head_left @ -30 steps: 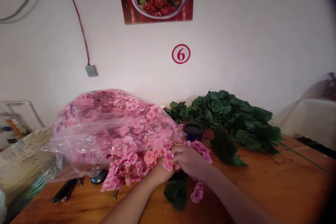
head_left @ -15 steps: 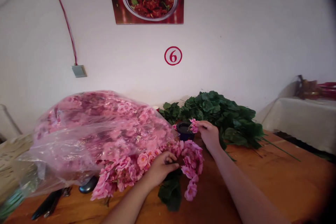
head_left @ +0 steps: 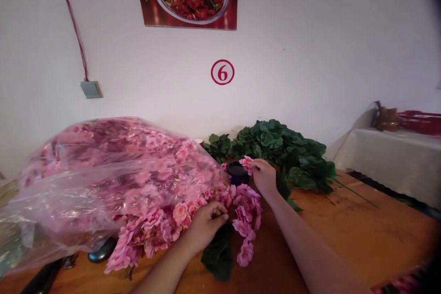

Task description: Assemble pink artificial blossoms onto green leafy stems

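Observation:
My right hand [head_left: 264,177] pinches a small pink artificial flower [head_left: 246,163] at the right rim of a dark blue pot [head_left: 234,175]. A tiny red light glows low on the pot's front. Nearer to me, my left hand [head_left: 207,224] has its fingers curled and thumb drawn in; whatever lies between them is hidden. Under its fingertips a large green leaf [head_left: 218,255] hangs toward the table's front. Pink blossoms [head_left: 245,227] droop just right of this hand, and more pink flowers [head_left: 151,229] lie to its left.
A clear plastic bag [head_left: 113,170] full of pink flowers fills the left side. Green leaves with stems [head_left: 285,147] are heaped behind the pot. A dark rounded object [head_left: 101,251] and a black object [head_left: 43,278] lie at front left on the wooden table [head_left: 344,229].
The view has turned slightly right, so everything sits further left. Both hands keep nearly the same pose, and the flower in my right hand stays beside the pot.

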{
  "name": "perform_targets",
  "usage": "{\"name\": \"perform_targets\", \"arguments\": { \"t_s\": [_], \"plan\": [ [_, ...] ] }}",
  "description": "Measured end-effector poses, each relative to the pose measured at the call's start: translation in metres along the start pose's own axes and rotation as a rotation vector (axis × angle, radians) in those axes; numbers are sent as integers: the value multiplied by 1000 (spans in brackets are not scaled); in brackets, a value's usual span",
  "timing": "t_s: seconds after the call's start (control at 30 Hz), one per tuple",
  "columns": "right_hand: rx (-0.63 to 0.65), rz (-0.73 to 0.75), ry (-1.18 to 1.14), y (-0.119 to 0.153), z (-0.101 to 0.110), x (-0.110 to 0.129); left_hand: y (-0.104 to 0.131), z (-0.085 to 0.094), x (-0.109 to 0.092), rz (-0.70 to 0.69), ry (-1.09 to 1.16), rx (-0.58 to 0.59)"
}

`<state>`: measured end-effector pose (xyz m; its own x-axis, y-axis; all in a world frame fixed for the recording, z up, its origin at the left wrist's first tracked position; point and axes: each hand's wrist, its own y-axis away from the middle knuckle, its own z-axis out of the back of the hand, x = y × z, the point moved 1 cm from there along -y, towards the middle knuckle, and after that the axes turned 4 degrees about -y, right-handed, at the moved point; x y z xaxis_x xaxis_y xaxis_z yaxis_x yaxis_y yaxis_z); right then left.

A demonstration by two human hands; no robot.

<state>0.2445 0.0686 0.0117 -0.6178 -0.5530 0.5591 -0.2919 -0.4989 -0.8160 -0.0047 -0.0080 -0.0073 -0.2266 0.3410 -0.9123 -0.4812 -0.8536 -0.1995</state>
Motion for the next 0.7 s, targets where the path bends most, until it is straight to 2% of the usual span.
{"name": "perform_targets", "arguments": {
  "t_s": [0.13,0.5,0.7],
  "plan": [
    [48,25,53,1,-3,0,1,0,-2,-13,-21,0],
    [30,57,97,3,-6,-6,2,0,0,-19,-67,-7],
    [78,56,97,1,-7,0,2,0,0,-27,-82,-1]
  ]
}}
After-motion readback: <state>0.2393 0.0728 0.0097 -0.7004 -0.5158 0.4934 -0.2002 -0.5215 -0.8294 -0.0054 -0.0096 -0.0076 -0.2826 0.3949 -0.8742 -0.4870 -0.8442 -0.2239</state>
